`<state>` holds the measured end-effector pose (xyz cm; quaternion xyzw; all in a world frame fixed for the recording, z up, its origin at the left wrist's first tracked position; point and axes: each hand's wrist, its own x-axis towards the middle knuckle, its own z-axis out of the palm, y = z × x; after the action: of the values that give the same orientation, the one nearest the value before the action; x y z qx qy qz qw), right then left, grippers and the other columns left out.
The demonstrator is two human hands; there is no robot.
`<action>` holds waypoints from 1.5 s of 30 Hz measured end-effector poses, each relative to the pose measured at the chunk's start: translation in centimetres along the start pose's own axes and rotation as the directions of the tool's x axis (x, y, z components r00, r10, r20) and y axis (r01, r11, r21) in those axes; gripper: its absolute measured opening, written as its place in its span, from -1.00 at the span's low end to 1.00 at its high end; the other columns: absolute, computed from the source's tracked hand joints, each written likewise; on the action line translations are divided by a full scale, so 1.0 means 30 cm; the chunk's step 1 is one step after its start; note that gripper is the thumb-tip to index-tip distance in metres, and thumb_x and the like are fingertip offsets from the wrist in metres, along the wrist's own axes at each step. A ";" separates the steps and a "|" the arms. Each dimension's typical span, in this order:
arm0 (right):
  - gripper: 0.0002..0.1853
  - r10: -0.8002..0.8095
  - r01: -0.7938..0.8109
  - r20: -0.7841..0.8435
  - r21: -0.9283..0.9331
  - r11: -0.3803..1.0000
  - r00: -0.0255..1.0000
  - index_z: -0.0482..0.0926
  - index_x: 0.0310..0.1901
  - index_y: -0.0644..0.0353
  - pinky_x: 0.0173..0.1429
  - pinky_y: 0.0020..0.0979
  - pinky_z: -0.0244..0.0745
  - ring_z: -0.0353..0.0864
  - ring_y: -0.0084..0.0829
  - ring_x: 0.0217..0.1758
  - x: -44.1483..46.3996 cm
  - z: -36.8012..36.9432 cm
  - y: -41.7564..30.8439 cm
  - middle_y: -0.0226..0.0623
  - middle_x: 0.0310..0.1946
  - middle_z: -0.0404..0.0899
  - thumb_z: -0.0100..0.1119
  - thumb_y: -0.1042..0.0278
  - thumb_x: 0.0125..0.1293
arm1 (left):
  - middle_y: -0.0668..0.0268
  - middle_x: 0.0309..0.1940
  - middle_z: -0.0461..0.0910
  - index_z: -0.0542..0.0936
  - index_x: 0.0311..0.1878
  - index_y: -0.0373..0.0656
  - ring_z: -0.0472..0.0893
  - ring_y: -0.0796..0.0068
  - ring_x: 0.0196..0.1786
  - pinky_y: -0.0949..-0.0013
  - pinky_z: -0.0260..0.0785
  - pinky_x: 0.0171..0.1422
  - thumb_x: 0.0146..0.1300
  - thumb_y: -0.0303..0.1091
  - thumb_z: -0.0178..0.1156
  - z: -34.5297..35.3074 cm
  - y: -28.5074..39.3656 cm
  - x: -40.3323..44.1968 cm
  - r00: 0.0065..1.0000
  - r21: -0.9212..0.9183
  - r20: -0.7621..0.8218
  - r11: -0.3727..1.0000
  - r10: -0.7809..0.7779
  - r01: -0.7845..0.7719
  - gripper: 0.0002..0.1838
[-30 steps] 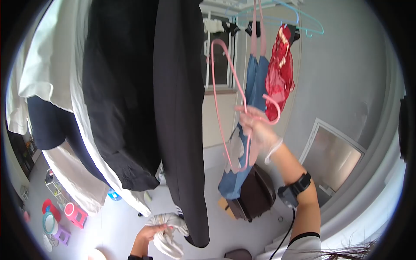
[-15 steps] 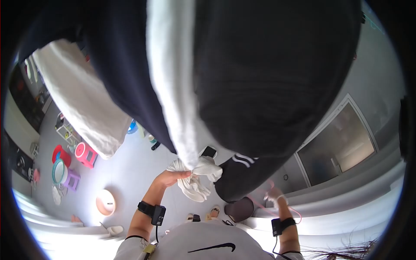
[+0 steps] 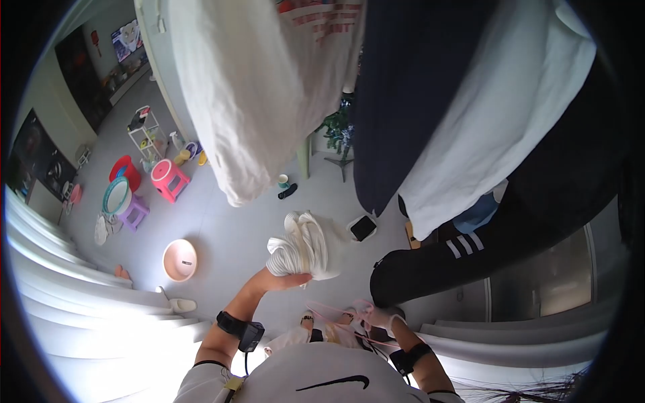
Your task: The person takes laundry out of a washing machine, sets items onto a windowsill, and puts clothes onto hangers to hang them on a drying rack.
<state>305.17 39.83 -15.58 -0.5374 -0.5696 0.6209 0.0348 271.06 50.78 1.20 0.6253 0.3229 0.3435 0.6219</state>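
My left hand (image 3: 287,279) is closed round a bunched white ribbed cloth (image 3: 306,247), which it holds up over the floor in front of my body. Lower right, close to my waist, my right hand (image 3: 378,316) grips a thin pink hanger (image 3: 336,322); the hanger's frame reaches left across my legs and feet. Some of the fingers of that hand are blurred. The cloth and the hanger are apart.
White (image 3: 242,101), dark navy (image 3: 410,101) and black (image 3: 430,272) garments hang ahead and to the right. A pink basin (image 3: 180,260), a pink stool (image 3: 169,180) and a purple stool (image 3: 134,211) stand left. White curtains (image 3: 87,295) line the lower left.
My right hand has come down from the hanging clothes and in toward my waist with the pink hanger. My left hand still holds the white cloth, now raised. The view has swung down and left.
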 end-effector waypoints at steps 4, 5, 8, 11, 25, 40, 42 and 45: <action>-0.40 -0.174 0.176 -0.030 0.211 0.962 0.984 0.60 -0.14 0.10 -0.39 -0.52 0.41 0.48 -0.58 -0.54 0.284 -0.034 -0.120 -0.46 -0.53 0.58 -0.28 -0.27 0.39 | 0.22 -0.09 0.58 0.54 0.00 -0.21 0.55 0.32 -0.02 0.31 0.36 0.13 0.02 -0.47 0.35 0.024 -0.099 -0.074 0.979 0.324 0.085 0.925 0.183 -0.201 -0.58; -0.35 -0.121 0.109 0.019 0.297 0.948 0.993 0.58 -0.06 0.08 -0.36 -0.54 0.43 0.51 -0.57 -0.49 0.350 -0.055 -0.127 -0.47 -0.48 0.59 -0.29 -0.35 0.35 | 0.19 -0.12 0.58 0.57 -0.05 -0.21 0.55 0.28 -0.04 0.31 0.36 0.11 -0.01 -0.47 0.35 0.047 -0.138 -0.090 0.968 0.375 0.119 0.893 0.221 -0.250 -0.62; -0.40 -0.139 0.151 -0.075 0.699 0.699 0.988 0.44 0.11 0.15 -0.28 -0.58 0.49 0.58 -0.54 -0.32 0.330 -0.008 -0.301 -0.38 -0.25 0.60 -0.18 -0.24 0.36 | 0.18 -0.13 0.58 0.60 -0.09 -0.18 0.54 0.20 -0.02 0.25 0.34 0.17 -0.08 -0.46 0.34 0.114 -0.222 -0.150 0.945 0.447 0.134 0.832 0.300 -0.328 -0.61; -0.49 -0.736 -0.199 0.306 0.952 0.232 0.604 0.26 0.23 0.29 -0.10 -0.52 0.55 0.59 -0.47 -0.04 0.146 -0.044 -0.617 -0.24 -0.02 0.51 -0.01 0.19 0.33 | 0.20 -0.11 0.58 0.60 -0.09 -0.12 0.52 0.16 0.03 0.21 0.29 0.24 -0.08 -0.43 0.32 0.139 -0.061 -0.239 0.901 0.612 0.125 0.682 0.416 -0.400 -0.62; -0.48 -0.344 0.322 -0.078 0.586 0.744 0.936 0.38 0.12 0.35 0.06 -0.45 0.48 0.55 -0.43 0.02 -0.003 -0.109 -0.730 -0.25 -0.02 0.51 0.05 0.68 0.01 | 0.29 -0.13 0.61 0.57 -0.03 -0.21 0.60 0.47 -0.13 0.45 0.48 -0.11 0.22 -0.39 0.13 -0.044 -0.269 -0.299 0.777 0.038 -0.620 0.985 -0.109 0.168 -0.74; -0.45 -0.429 0.481 -0.225 0.516 0.709 0.875 0.38 0.16 0.30 0.11 -0.45 0.44 0.53 -0.51 0.05 0.121 -0.284 -0.611 -0.33 0.03 0.50 0.23 0.51 0.06 | 0.30 0.07 0.44 0.38 0.14 -0.12 0.48 0.45 0.10 0.33 0.30 0.25 0.32 -0.33 0.09 0.084 -0.279 0.020 0.999 -0.178 0.014 0.984 -0.030 0.032 -0.66; -0.45 -0.443 0.492 -0.228 0.532 0.689 0.867 0.38 0.16 0.31 0.11 -0.45 0.44 0.53 -0.52 0.05 0.145 -0.292 -0.592 -0.33 0.04 0.50 0.24 0.50 0.06 | 0.33 -0.01 0.44 0.37 0.10 -0.10 0.49 0.48 0.07 0.33 0.32 0.23 0.33 -0.38 0.09 0.086 -0.225 0.030 0.981 -0.454 -0.185 0.890 -0.059 -0.032 -0.71; -0.42 -0.507 0.483 -0.100 0.502 0.717 0.856 0.34 0.19 0.28 0.09 -0.45 0.45 0.53 -0.54 0.02 0.158 -0.297 -0.584 -0.34 0.02 0.51 0.24 0.49 0.07 | 0.33 -0.01 0.41 0.37 0.08 -0.06 0.46 0.46 0.10 0.28 0.31 0.24 0.20 -0.39 0.23 0.110 -0.176 0.049 0.966 -0.139 -0.245 0.989 -0.087 0.054 -0.60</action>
<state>299.51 55.02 -3.48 -0.3225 -0.5076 0.7286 0.3278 274.74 50.25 -4.00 0.5229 0.3977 0.4179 0.6275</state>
